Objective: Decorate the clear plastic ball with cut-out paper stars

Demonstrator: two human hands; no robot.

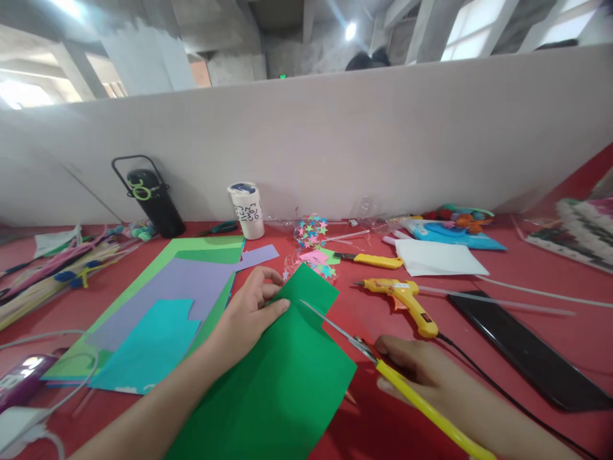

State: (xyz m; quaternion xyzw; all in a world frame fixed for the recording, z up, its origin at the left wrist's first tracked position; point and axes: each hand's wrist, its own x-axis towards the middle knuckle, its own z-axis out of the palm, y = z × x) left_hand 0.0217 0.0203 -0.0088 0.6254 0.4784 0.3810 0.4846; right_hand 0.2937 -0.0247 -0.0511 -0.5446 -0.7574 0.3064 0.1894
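A sheet of green paper (278,383) is pinched at its upper left edge by my left hand (253,306), thumb on top. My right hand (416,370) grips a pair of scissors (364,348) with a yellow handle. One blade lies over the sheet near its top, beside a notch in the right edge; the other blade is mostly hidden. Behind the sheet are plastic pieces with colourful stars (311,231). Left of my hands lie stacked purple paper (163,281), turquoise paper (148,345) and light green paper (138,275).
A yellow glue gun (402,297) with a black cord lies right of the sheet, near a yellow box cutter (376,260) and a black tray (531,358). A white cup (249,214) and black bottle (158,204) stand before the white partition (306,140).
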